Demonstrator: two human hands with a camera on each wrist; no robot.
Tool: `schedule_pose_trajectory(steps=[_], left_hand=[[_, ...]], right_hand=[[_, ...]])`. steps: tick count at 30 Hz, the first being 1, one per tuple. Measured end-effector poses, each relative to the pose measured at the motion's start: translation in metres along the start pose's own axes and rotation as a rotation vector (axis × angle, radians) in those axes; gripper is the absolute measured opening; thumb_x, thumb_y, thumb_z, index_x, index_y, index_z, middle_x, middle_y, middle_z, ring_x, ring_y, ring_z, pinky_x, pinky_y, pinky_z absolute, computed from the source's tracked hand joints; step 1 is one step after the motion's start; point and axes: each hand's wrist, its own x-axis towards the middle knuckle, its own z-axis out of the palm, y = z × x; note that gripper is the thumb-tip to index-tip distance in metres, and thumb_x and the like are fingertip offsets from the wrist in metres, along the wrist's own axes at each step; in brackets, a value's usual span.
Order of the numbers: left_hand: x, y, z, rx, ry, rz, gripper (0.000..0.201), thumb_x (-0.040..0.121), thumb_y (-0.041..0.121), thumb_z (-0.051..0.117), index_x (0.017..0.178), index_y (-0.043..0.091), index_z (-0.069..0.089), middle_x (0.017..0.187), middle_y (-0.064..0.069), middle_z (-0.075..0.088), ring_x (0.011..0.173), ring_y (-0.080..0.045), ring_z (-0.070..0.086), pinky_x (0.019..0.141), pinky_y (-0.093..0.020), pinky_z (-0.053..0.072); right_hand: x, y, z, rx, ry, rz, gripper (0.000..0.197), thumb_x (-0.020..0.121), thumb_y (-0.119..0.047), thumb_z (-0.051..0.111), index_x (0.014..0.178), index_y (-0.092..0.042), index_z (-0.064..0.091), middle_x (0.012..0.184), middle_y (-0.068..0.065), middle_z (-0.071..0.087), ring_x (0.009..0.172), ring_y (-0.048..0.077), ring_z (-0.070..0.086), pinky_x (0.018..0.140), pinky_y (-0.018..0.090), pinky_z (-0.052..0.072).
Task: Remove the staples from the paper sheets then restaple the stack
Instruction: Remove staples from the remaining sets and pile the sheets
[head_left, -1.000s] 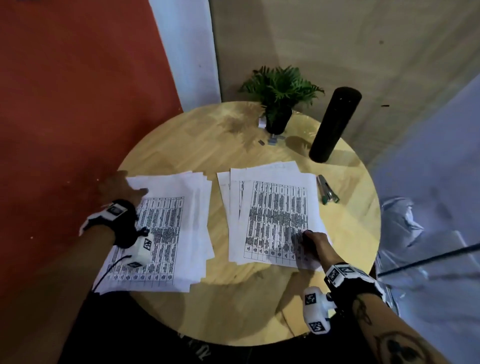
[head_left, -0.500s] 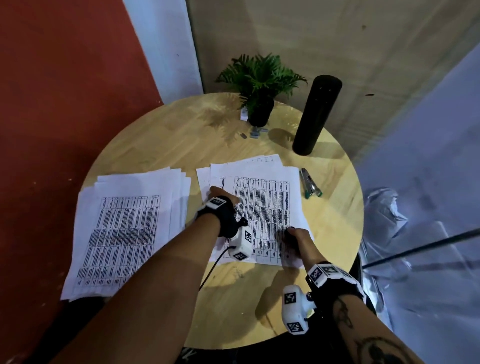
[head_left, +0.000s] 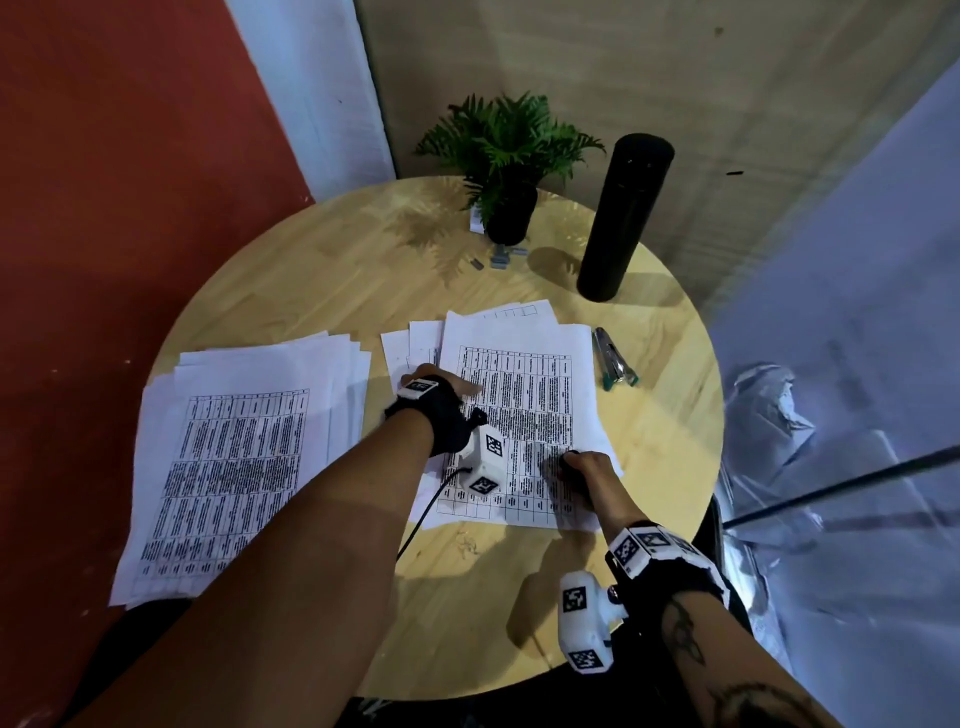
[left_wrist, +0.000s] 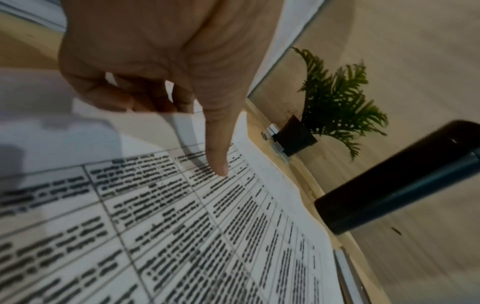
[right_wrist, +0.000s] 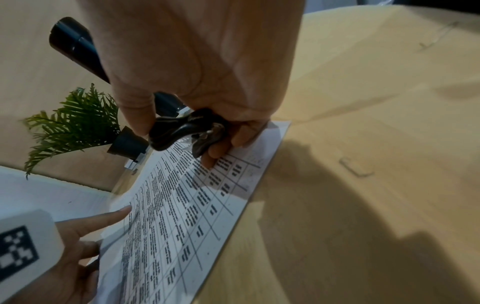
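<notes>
From the head view, two piles of printed sheets lie on the round wooden surface (head_left: 322, 270): a fanned left pile (head_left: 234, 467) and the right stack (head_left: 524, 410), which both hands are on. The left hand (head_left: 441, 387) rests on the stack's left edge. The right hand (head_left: 584, 467) sits at its near right corner. A stapler (head_left: 615, 364) lies just right of the stack. At the far side, a black flask (head_left: 623, 218) stands beside a potted plant (head_left: 509, 156), whose dark pot holds only the green fronds, with loose staple strips (head_left: 501, 255) near its base.

In the left wrist view, the left grip is pinching a lifted sheet edge, index finger stretched flat onto the print and the other fingers tucked under the paper.

In the right wrist view, the right grip is closed around a black staple remover (right_wrist: 187, 129), its fingertips (right_wrist: 218, 153) touching the page near the corner.

The risk, I'd judge, is tearing. If the remover's claws dig in while the lifted sheet is being pulled, the corner could rip. The loose sheets could also slide out of line before restapling.
</notes>
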Motion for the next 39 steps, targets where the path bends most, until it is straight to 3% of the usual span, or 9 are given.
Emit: schedule_pose_trajectory(steps=[4, 9, 13, 18, 24, 27, 31, 35, 39], left_hand=[[0.004, -0.003, -0.002, -0.096, 0.030, 0.061, 0.067, 0.085, 0.041, 0.066, 0.133, -0.002, 0.046, 0.129, -0.019, 0.057, 0.113, -0.034, 0.058, 0.099, -0.039, 0.045], [0.005, -0.014, -0.004, -0.139, -0.110, 0.070, 0.079, 0.089, 0.029, 0.064, 0.147, -0.001, 0.020, 0.153, -0.018, 0.026, 0.139, -0.033, 0.031, 0.112, -0.034, 0.029], [-0.003, -0.037, 0.003, -0.288, -0.050, 0.187, 0.084, 0.073, 0.023, 0.079, 0.139, -0.007, 0.037, 0.144, -0.016, 0.042, 0.132, -0.028, 0.042, 0.107, -0.032, 0.034], [-0.031, -0.069, -0.011, -0.497, 0.040, 0.409, 0.037, 0.074, 0.001, 0.075, 0.108, -0.009, 0.064, 0.112, -0.022, 0.065, 0.100, -0.020, 0.061, 0.100, -0.041, 0.046], [-0.074, -0.077, -0.047, -0.630, -0.020, 0.563, 0.031, 0.078, -0.009, 0.067, 0.109, -0.010, 0.062, 0.103, -0.009, 0.065, 0.070, 0.008, 0.066, 0.069, -0.009, 0.050], [-0.086, -0.076, -0.064, -0.620, -0.072, 0.610, 0.024, 0.077, -0.010, 0.067, 0.098, 0.000, 0.066, 0.087, 0.004, 0.073, 0.074, 0.004, 0.067, 0.072, -0.013, 0.050], [-0.108, -0.073, -0.083, -0.638, -0.097, 0.665, 0.030, 0.076, -0.016, 0.064, 0.101, -0.001, 0.064, 0.071, 0.014, 0.072, 0.071, 0.002, 0.067, 0.071, -0.015, 0.053], [-0.121, -0.077, -0.103, -0.743, 0.177, 0.689, 0.025, 0.067, 0.000, 0.080, 0.073, 0.014, 0.060, 0.067, 0.005, 0.064, 0.067, -0.015, 0.058, 0.075, -0.028, 0.044], [-0.139, -0.062, -0.135, -0.838, 0.538, 0.785, 0.077, 0.056, 0.014, 0.089, 0.115, 0.018, 0.041, 0.107, -0.003, 0.045, 0.097, -0.016, 0.044, 0.079, -0.018, 0.039]], right_hand=[[-0.003, -0.002, 0.001, 0.036, -0.002, -0.012, 0.027, 0.075, -0.042, 0.058, 0.074, -0.022, 0.039, 0.074, -0.001, 0.044, 0.067, 0.011, 0.046, 0.059, 0.024, 0.035], [-0.004, -0.003, 0.001, 0.028, 0.016, -0.004, 0.030, 0.073, -0.044, 0.055, 0.084, -0.018, 0.045, 0.088, 0.004, 0.052, 0.079, 0.014, 0.052, 0.061, 0.025, 0.038], [-0.010, -0.014, 0.002, 0.039, 0.009, 0.034, 0.019, 0.091, -0.027, 0.054, 0.098, -0.008, 0.053, 0.088, 0.007, 0.058, 0.083, 0.019, 0.057, 0.058, 0.021, 0.041], [-0.049, -0.042, -0.004, 0.095, 0.011, -0.040, 0.004, 0.089, -0.018, 0.059, 0.085, -0.017, 0.060, 0.083, 0.004, 0.060, 0.077, 0.017, 0.054, 0.060, 0.026, 0.035], [-0.073, -0.122, -0.009, 0.241, -0.038, -0.295, 0.034, 0.055, -0.026, 0.086, 0.084, -0.026, 0.068, 0.135, -0.006, 0.043, 0.102, 0.011, 0.056, 0.071, 0.024, 0.040], [-0.087, -0.161, -0.009, 0.209, -0.203, -0.380, 0.069, 0.020, -0.049, 0.089, 0.084, -0.028, 0.071, 0.107, -0.011, 0.064, 0.083, 0.004, 0.060, 0.068, 0.022, 0.038], [-0.108, -0.192, -0.005, 0.129, -0.329, -0.473, 0.079, 0.024, -0.049, 0.089, 0.094, -0.021, 0.067, 0.092, -0.010, 0.069, 0.076, 0.005, 0.061, 0.051, 0.013, 0.043], [-0.131, -0.208, -0.004, 0.128, -0.348, -0.546, 0.068, 0.024, -0.050, 0.089, 0.086, -0.027, 0.074, 0.087, -0.008, 0.071, 0.072, 0.004, 0.065, 0.051, 0.011, 0.043], [-0.148, -0.217, -0.009, 0.128, -0.378, -0.587, 0.064, 0.026, -0.050, 0.090, 0.085, -0.030, 0.074, 0.087, -0.009, 0.070, 0.074, 0.008, 0.065, 0.060, 0.019, 0.043]])
